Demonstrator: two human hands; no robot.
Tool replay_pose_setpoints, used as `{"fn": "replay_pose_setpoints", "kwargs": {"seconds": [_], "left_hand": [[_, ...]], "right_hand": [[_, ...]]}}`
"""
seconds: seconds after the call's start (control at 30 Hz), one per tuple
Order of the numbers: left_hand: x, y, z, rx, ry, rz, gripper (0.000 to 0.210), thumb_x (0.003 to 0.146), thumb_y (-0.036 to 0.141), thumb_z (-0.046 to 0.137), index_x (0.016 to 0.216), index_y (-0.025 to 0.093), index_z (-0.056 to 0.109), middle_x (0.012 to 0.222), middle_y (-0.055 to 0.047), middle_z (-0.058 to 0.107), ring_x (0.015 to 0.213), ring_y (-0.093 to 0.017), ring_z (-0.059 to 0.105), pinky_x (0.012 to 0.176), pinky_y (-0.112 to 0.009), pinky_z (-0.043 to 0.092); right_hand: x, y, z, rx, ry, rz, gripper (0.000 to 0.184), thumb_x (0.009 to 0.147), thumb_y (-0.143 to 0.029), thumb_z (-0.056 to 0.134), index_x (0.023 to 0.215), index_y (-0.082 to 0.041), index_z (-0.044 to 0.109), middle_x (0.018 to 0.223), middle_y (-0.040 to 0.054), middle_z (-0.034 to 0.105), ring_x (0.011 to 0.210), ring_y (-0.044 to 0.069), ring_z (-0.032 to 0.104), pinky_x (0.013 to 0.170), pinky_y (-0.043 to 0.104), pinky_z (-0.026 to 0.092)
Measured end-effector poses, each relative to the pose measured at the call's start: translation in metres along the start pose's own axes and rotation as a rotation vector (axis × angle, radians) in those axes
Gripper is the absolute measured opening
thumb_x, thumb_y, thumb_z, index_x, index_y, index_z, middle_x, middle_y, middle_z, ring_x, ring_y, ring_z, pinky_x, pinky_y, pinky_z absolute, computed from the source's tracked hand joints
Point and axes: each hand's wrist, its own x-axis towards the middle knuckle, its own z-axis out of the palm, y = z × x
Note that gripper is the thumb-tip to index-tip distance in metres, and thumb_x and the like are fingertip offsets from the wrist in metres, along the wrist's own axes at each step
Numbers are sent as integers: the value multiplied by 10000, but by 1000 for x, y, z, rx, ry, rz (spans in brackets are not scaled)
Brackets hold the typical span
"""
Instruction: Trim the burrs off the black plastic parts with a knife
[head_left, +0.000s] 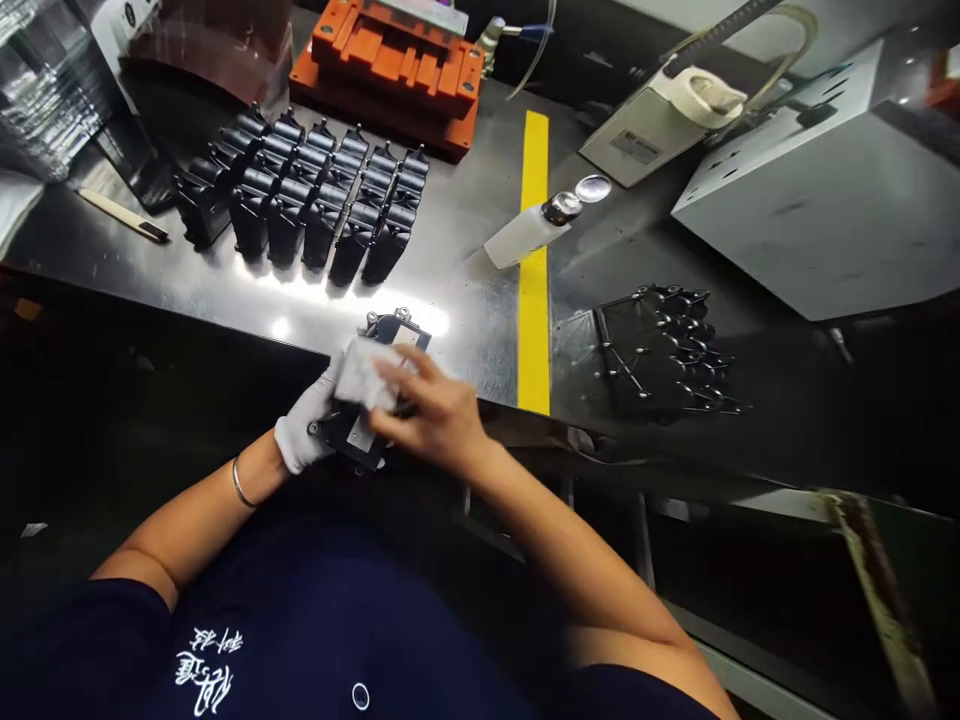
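My left hand (309, 418), in a white glove, grips a black plastic part (346, 432) at its left side, just off the front edge of the metal bench. Flat silvery plates show on the part's face, and small metal-ringed holes sit at its corners. Bare and slightly blurred, my right hand (442, 415) is closed on a crumpled white cloth (367, 374), pressed against or just over the part. The cloth and fingers hide the middle of the part. Most of the gloved fingers are behind it.
Rows of black plastic parts (322, 195) stand at the back left, before an orange fixture (397, 60). A white bottle (517, 237) stands by a yellow tape strip (534, 330). More black parts (682, 350) lie right, near a grey box (810, 210). A cutter knife (124, 215) lies left.
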Motion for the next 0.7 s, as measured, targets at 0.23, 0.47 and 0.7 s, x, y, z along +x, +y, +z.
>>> {"fn": "replay_pose_setpoints", "kwargs": {"seconds": [0.23,0.47,0.7], "left_hand": [[7,-3,3,-225,-2,15,650,961,578,240,1237,102,586,962,-141,736,826,-225,718,763,-354,565],[8,-4,-14,-60,-116,-47,790,847,736,319,1299,129,544,1013,-177,725,830,-331,712,731,-515,558],[5,-3,-3,-21,-13,-27,777,857,728,320,1263,110,560,974,-163,730,801,-283,708,757,-453,555]], "right_hand": [[3,16,5,-50,8,48,429,746,-436,662,1122,-229,686,1209,113,663,835,202,704,559,245,535],[-1,15,4,-60,109,278,393,761,-390,646,1110,-218,697,1198,110,676,902,226,705,682,295,577],[6,30,0,-47,87,391,364,784,-352,621,1120,-231,693,1163,89,702,1023,248,684,819,353,584]]}}
